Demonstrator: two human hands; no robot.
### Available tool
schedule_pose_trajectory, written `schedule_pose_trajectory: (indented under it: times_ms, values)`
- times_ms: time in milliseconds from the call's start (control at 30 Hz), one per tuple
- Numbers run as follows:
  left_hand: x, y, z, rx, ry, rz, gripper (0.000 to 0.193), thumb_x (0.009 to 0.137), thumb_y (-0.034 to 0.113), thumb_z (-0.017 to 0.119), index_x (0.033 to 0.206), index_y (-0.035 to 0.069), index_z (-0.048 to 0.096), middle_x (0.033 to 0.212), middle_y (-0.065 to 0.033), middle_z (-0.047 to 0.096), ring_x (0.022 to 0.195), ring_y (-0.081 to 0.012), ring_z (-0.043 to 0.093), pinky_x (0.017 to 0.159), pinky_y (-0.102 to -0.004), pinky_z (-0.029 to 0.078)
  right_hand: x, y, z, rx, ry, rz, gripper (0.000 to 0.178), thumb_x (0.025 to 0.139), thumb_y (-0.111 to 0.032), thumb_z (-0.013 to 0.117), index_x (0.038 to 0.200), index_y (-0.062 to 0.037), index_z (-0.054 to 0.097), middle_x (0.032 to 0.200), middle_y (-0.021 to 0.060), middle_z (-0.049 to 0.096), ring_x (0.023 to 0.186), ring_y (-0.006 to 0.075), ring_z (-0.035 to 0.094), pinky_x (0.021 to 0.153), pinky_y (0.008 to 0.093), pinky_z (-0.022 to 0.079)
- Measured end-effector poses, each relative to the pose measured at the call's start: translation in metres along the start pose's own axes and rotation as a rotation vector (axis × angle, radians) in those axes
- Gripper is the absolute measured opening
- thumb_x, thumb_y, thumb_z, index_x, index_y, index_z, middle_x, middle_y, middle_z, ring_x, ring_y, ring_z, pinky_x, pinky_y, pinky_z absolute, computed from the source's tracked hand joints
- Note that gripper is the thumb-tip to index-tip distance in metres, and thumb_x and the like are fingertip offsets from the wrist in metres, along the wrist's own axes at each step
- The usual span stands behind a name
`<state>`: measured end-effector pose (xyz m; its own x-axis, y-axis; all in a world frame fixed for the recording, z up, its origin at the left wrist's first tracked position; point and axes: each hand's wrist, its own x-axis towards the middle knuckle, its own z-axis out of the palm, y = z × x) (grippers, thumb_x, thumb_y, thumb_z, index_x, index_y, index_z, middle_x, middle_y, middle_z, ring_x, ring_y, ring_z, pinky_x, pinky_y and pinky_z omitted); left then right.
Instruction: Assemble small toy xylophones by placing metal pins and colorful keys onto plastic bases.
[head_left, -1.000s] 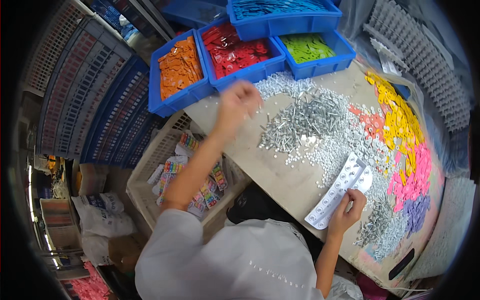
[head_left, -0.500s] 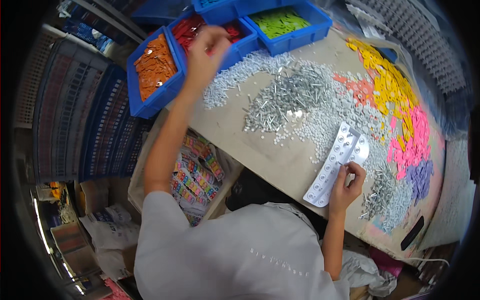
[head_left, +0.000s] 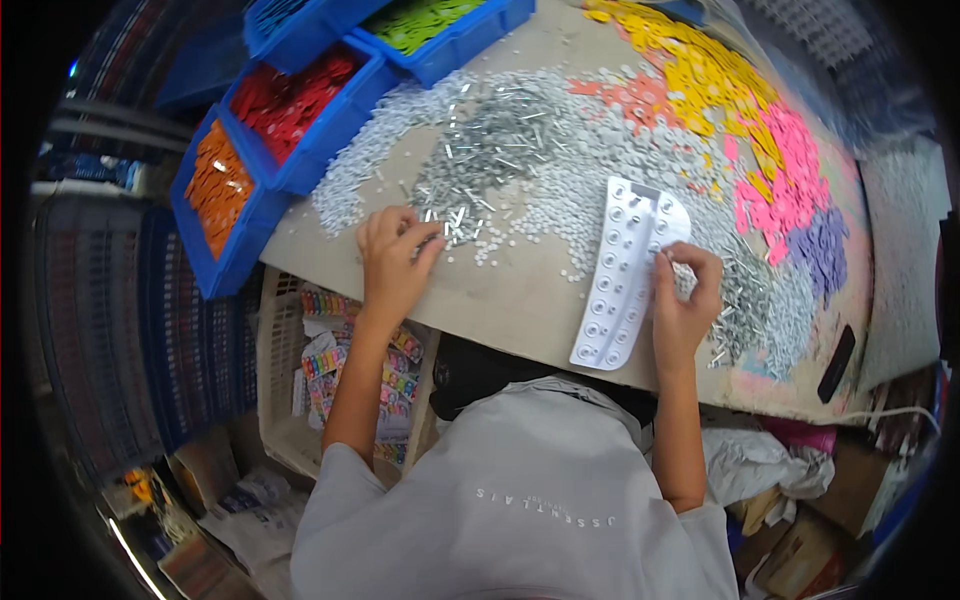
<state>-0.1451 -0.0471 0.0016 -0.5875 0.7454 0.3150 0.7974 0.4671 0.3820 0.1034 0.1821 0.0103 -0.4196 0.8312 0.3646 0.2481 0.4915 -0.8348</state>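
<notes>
A long white plastic tray (head_left: pixel 604 298) with rows of round sockets lies on the table in front of me. My right hand (head_left: pixel 688 300) is at its right edge, thumb and forefinger pinched together over the sockets; whatever they hold is too small to make out. My left hand (head_left: pixel 393 262) is above the table at the near edge of a heap of small silver pins (head_left: pixel 500 135). Its fingers are curled and thumb and forefinger are drawn toward each other, with nothing I can identify between them.
Blue bins hold red pieces (head_left: pixel 290 105), orange pieces (head_left: pixel 220 185) and green pieces (head_left: pixel 425 22). Small white beads (head_left: pixel 345 180) surround the pins. Yellow pieces (head_left: pixel 715 80), pink pieces (head_left: pixel 790 170) and purple pieces (head_left: pixel 820 250) lie right. A crate (head_left: pixel 280 400) stands below the table edge.
My left hand has come back from over the red bin to the near side of the pins. My right hand has shifted up along the tray. The whole view has turned.
</notes>
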Motion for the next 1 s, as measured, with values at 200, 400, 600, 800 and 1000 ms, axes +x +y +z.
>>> schedule_pose_trajectory:
  times_ms: [200,400,600,800,1000]
  values:
    - [0.006,0.024,0.0,-0.173,0.063,-0.094,0.015,0.08,0.006,0.077,0.095,0.007,0.073,0.091,-0.006,0.064,0.088,-0.0244,0.06,0.085,-0.0374,0.044,0.019,-0.005,0.003,-0.141,-0.173,-0.005,0.012,0.084,0.0,0.072,0.094,-0.0033,0.065,0.089,0.008,0.063,0.092,0.0254,0.059,0.082,0.036,0.048]
    - [0.012,0.08,0.009,-0.687,0.037,-0.102,0.014,0.084,-0.003,0.075,0.097,0.0,0.072,0.09,-0.0041,0.068,0.082,-0.0129,0.059,0.076,-0.0262,0.046,0.017,0.002,0.008,-0.24,-0.259,-0.031,0.014,0.082,0.001,0.072,0.093,-0.002,0.064,0.093,0.009,0.063,0.094,0.0272,0.059,0.083,0.0377,0.048]
    - [0.033,0.127,0.043,-0.787,-0.081,0.046,0.013,0.081,0.004,0.079,0.091,0.004,0.071,0.086,-0.0039,0.069,0.083,-0.0207,0.062,0.078,-0.0336,0.047,0.018,-0.009,-0.004,-0.263,-0.301,-0.254,0.018,0.082,-0.002,0.072,0.1,-0.0056,0.07,0.103,0.009,0.065,0.103,0.0297,0.057,0.09,0.0409,0.047]
    - [0.056,0.147,0.077,-0.66,-0.059,0.265,0.013,0.081,0.013,0.079,0.088,0.009,0.069,0.091,-0.0021,0.067,0.093,-0.0224,0.059,0.085,-0.0366,0.04,0.008,-0.005,-0.077,-0.645,-0.197,-0.003,0.014,0.083,-0.006,0.073,0.096,-0.0043,0.067,0.098,0.0105,0.061,0.098,0.0316,0.055,0.089,0.0423,0.043]
    - [0.056,0.15,0.09,-0.538,-0.075,0.315,0.013,0.079,0.013,0.079,0.087,0.01,0.069,0.095,-0.0016,0.063,0.096,-0.0219,0.057,0.087,-0.0383,0.038,-0.02,0.009,-0.103,-0.734,-0.314,0.095,0.013,0.084,-0.006,0.073,0.095,-0.0042,0.066,0.097,0.0108,0.059,0.098,0.0319,0.054,0.088,0.0418,0.042]
